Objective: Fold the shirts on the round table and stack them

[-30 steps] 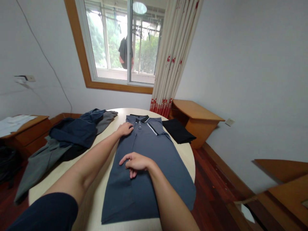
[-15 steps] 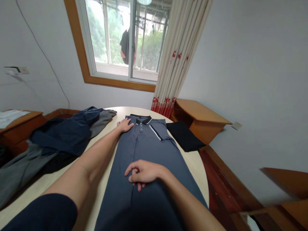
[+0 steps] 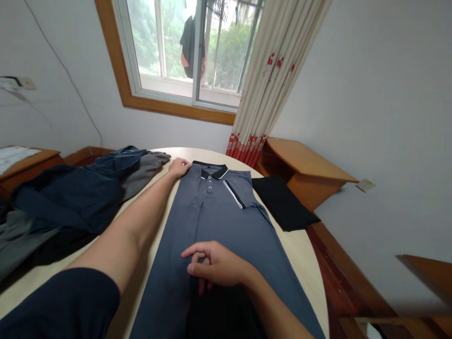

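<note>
A grey-blue polo shirt (image 3: pixel 226 212) with a black collar lies flat, front up, along the round pale table (image 3: pixel 300 245). My left hand (image 3: pixel 179 167) reaches to the shirt's far left shoulder beside the collar, its fingers curled on the edge of the fabric. My right hand (image 3: pixel 215 266) rests on the middle of the shirt near the placket line, with its fingers bent and its fingertips pinched on the cloth. The shirt's near hem is out of view.
A heap of navy and grey clothes (image 3: pixel 70 193) covers the table's left side. A folded black garment (image 3: pixel 282 202) lies at the right edge. A wooden desk (image 3: pixel 303 162), a curtain (image 3: pixel 275 80) and a window (image 3: pixel 190 47) stand behind.
The view has moved closer and lower over the shirt. My left hand has shifted from flat on the shoulder to curled at its edge. My right hand stays on the shirt's middle.
</note>
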